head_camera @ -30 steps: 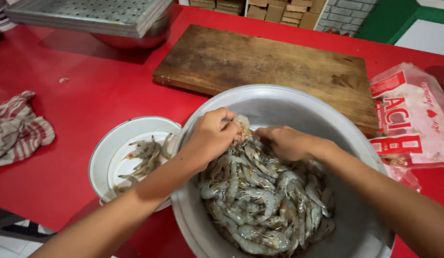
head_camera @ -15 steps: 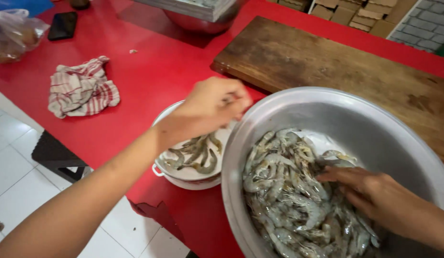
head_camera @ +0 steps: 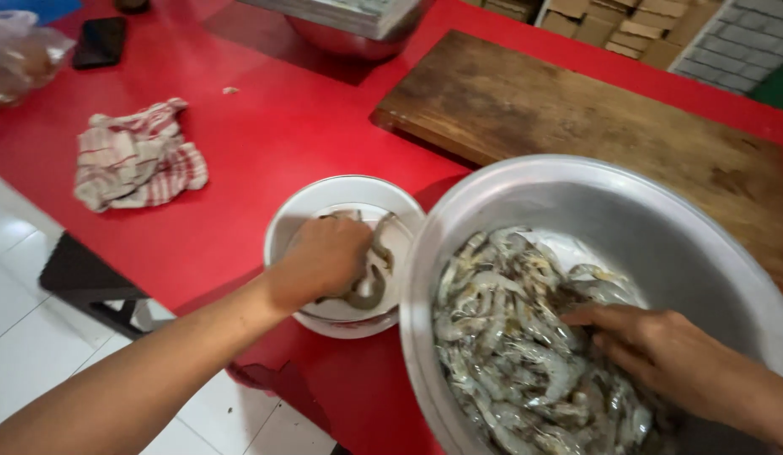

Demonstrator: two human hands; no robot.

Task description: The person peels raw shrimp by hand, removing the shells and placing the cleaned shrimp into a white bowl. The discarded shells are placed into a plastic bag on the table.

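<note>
Left hand (head_camera: 324, 257) is down in the small white bowl (head_camera: 283, 221), knuckles up, fingers curled under onto the shrimp in the bowl (head_camera: 370, 282); can't tell if they're pinching one or just resting on the pile. A few pieces show past the hand, on the bowl's right side.

Right hand (head_camera: 661, 345) is inside the big metal basin (head_camera: 627, 211), palm down on the raw shrimp heap (head_camera: 509, 337). Fingers (head_camera: 589, 316) point left, loosely bent, tips pressed into the shrimp; grip not visible, so can't tell if anything is held.

The heap fills the basin's lower left and middle; the upper right wall is bare metal. White bowl sits just beside the basin on its left, rims touching or nearly so, near the front edge of the red tabletop (head_camera: 265, 135).

Also on the tabletop: wooden cutting board (head_camera: 577, 109) behind the basin, crumpled red-and-white striped cloth (head_camera: 138, 156) at left, dark phone (head_camera: 101, 40) at far left, clear plastic bag (head_camera: 16, 59) at the corner, metal bowl (head_camera: 349, 38) at the top edge. White tiled floor (head_camera: 37, 337) below.
</note>
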